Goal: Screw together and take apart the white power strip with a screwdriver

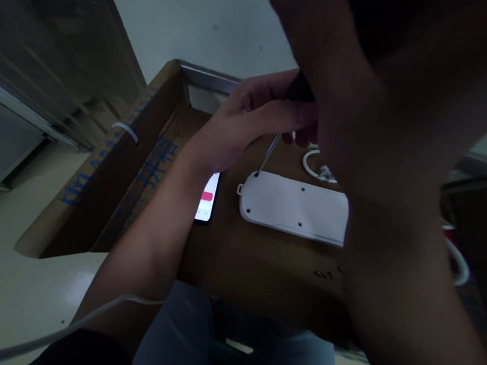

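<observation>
Head view: left hand [252, 118] grips screwdriver [271, 149], tip on white power strip [292, 207]; right hand [351, 107] blurred, grip unclear.

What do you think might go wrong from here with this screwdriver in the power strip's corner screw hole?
Held at a tilt by the left hand, the screwdriver could slip from the hole and scratch the white power strip. What look like loose screws on the cardboard might also get knocked aside and lost.

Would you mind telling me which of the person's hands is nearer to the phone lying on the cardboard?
Left. The left hand is just beyond and to the right of the phone, its forearm partly hiding it; the right hand is farther right, close to the camera.
</observation>
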The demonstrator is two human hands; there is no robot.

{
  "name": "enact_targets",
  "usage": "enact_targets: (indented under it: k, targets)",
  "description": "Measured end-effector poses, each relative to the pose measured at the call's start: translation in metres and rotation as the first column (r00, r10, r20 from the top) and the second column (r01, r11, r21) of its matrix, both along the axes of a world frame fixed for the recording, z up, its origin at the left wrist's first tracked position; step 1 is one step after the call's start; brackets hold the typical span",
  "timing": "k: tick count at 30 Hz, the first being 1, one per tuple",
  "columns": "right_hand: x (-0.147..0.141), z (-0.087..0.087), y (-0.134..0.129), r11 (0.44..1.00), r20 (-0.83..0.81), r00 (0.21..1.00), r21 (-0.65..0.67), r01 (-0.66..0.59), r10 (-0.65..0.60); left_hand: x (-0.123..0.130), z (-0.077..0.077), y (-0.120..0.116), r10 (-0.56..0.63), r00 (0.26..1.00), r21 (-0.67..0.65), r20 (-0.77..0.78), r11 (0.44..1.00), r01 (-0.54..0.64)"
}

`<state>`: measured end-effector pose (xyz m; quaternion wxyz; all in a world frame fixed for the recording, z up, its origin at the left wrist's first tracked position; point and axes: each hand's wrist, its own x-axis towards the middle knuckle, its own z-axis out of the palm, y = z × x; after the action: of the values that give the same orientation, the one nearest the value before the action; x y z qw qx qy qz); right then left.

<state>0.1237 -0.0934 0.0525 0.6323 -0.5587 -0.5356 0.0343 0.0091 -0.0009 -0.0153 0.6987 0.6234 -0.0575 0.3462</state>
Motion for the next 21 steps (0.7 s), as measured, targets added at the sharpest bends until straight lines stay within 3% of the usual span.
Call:
enact_targets:
  k: [2, 4, 17, 21]
  targets:
    - [-0.0022, 0.0013, -0.0013, 0.996, 0.215, 0.973, 0.008, 0.085, -0.085, -0.0002, 0.0012, -0.0014, -0.014, 1.0, -0.015, 0.005, 1.0, 0.014]
    - [-0.0035, 0.0009, -0.0018, 0.989, 0.32, 0.937, -0.007, 0.15, -0.14, -0.0005, 0.0019, -0.0025, -0.022, 1.0, -0.036, 0.014, 0.999, 0.023]
    - [0.0024, -0.006, 0.0019, 0.985, 0.372, 0.913, 0.029, 0.168, -0.166, -0.0009, -0.0027, 0.0014, -0.093, 0.992, -0.018, 0.08, 0.995, 0.095]
    - [-0.0041, -0.0039, -0.001, 0.989, 0.299, 0.942, 0.043, 0.144, -0.15, 0.0002, -0.0036, 0.0021, -0.062, 0.996, -0.015, 0.068, 0.998, 0.064]
